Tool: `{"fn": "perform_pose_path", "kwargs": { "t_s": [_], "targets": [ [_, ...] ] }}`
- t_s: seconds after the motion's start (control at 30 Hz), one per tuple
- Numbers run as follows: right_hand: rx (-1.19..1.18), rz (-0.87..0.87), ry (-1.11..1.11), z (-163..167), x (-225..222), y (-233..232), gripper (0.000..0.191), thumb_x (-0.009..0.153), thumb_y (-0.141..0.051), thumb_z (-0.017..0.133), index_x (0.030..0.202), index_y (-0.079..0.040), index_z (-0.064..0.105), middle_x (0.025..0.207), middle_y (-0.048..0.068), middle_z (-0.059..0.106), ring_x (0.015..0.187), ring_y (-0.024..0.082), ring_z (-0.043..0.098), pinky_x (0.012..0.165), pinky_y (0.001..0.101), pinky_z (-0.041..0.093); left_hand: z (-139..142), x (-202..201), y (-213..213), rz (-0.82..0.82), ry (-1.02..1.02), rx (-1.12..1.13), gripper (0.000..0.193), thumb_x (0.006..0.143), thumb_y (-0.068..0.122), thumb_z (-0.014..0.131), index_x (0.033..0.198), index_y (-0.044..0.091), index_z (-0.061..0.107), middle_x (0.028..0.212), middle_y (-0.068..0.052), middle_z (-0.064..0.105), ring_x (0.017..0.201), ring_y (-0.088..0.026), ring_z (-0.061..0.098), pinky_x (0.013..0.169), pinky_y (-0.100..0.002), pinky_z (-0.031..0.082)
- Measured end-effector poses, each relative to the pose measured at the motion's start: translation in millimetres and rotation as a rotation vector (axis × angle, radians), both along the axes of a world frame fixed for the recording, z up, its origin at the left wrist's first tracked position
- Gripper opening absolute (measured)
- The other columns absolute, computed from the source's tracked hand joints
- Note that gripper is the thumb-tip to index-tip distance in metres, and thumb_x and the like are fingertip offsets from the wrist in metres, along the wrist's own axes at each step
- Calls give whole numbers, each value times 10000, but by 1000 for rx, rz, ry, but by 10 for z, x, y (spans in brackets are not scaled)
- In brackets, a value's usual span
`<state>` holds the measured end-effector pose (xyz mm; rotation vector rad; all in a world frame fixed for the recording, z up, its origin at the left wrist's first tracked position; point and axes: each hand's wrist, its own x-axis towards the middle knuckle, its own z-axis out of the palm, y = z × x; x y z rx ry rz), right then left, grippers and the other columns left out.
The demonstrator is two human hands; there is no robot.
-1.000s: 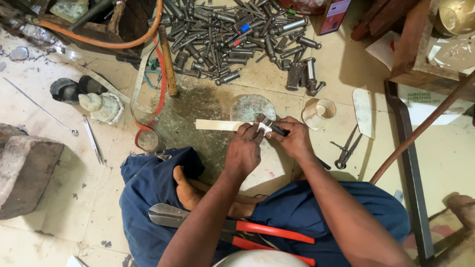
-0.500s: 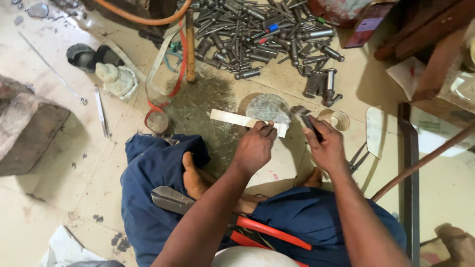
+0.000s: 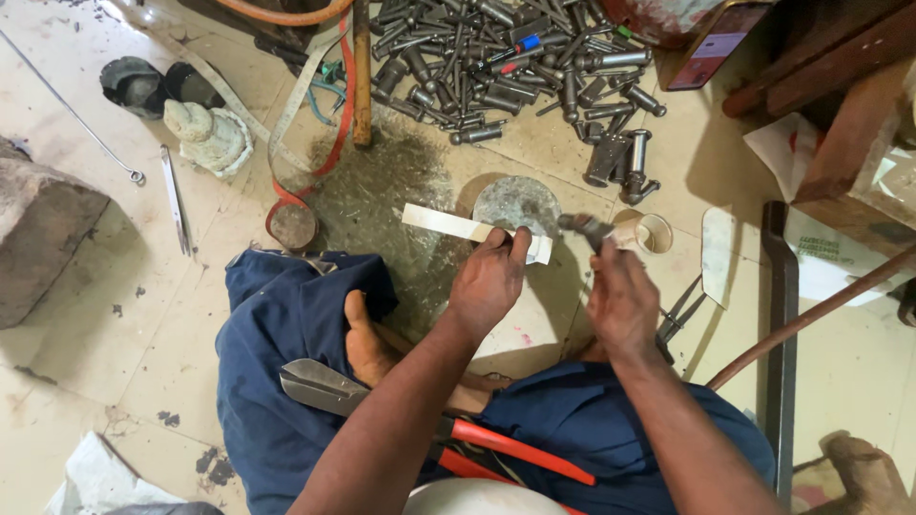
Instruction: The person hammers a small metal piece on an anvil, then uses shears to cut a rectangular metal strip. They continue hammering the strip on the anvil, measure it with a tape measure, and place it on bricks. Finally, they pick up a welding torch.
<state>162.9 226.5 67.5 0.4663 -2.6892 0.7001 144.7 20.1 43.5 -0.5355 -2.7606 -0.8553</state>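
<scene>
Sitting on the floor, the person pinches a long flat pale metal strip in the left hand, over a round grey metal disc. The right hand wraps tight around a small dark hammer, just beside the strip.

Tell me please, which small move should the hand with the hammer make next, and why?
Probably bring the hammer straight down onto the pale metal strip. The right hand holds it raised just beside the strip's end, which the left hand pins flat over the round metal block, so a strike looks set up.
</scene>
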Motion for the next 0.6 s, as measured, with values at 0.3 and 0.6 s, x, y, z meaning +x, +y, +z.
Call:
{"fn": "perform_pose_path", "kwargs": {
  "t_s": [0.3,0.6],
  "targets": [
    [-38,45,-14,28,-53,-2,478,931,-13,651,1403,-73,616,1006,147,676,854,352,694,731,430,577,-9,-17,-5,-12,-14,-48,211,888,44,548,1094,0,541,752,-153,684,1024,-316,604,822,-392,534],
    [-347,-161,-319,-343,-298,-6,423,771,-201,905,1116,-26,733,850,75,742,733,142,669,696,294,558,86,-18,-26,-39,-32,-75,265,825,22,597,1089,30,606,811,-141,712,1033,-286,613,833,-372,515]
  ]
}}
